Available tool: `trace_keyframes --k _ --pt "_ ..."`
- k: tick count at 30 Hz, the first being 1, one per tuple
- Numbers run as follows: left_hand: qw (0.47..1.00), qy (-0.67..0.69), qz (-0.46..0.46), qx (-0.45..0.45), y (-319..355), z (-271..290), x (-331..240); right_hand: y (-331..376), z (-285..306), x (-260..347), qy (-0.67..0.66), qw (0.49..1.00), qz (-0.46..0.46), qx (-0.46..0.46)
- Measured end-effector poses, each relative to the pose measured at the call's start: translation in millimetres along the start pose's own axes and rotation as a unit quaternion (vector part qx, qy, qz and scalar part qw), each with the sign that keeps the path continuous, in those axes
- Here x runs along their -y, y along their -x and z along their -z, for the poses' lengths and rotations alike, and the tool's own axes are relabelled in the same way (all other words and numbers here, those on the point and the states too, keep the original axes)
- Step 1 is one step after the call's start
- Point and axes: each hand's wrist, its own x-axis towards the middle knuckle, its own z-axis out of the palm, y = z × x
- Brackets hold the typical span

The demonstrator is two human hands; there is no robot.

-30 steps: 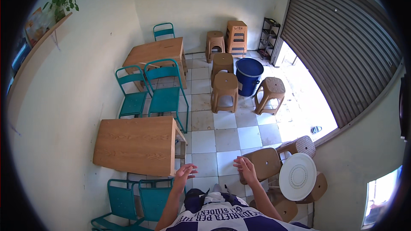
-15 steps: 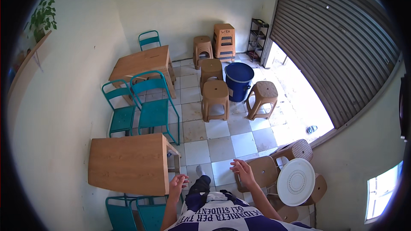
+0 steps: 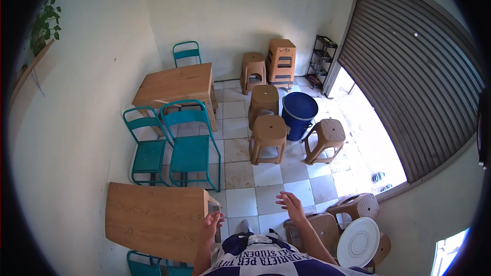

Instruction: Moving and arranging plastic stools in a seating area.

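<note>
Left hand [image 3: 214, 221], fingers loosely curled, is held just beside the end of a brown, rectangular wooden table [image 3: 156, 219]; I cannot confirm contact. Right hand [image 3: 290, 202], fingers loosely spread, is well apart from it, near a brown plastic stool [image 3: 326, 227] beside a round white tabletop [image 3: 359, 243]. Ahead, two teal metal chairs [image 3: 189, 153] stand between this table and a second wooden table [image 3: 176, 84]. One blue cylindrical drum [image 3: 300, 112] stands among further brown stools [image 3: 269, 128].

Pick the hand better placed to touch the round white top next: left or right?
Right, likely. The right hand is on the same side as the round white top; the left hand is farther off, beside the wooden table.
</note>
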Motion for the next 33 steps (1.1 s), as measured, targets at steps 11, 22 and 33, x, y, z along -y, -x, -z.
trace_keyframes --k 11,22,33 --pt "0.996 0.078 -0.035 0.017 -91 8 -84 -115 -49 39 0.022 0.999 0.037 0.008" --pt "0.997 0.08 -0.015 0.007 -159 2 -105 -208 -28 40 0.008 0.999 0.031 0.005" --pt "0.994 0.103 -0.022 0.001 -288 -77 -184 -346 24 92 0.007 0.998 0.06 -0.021"
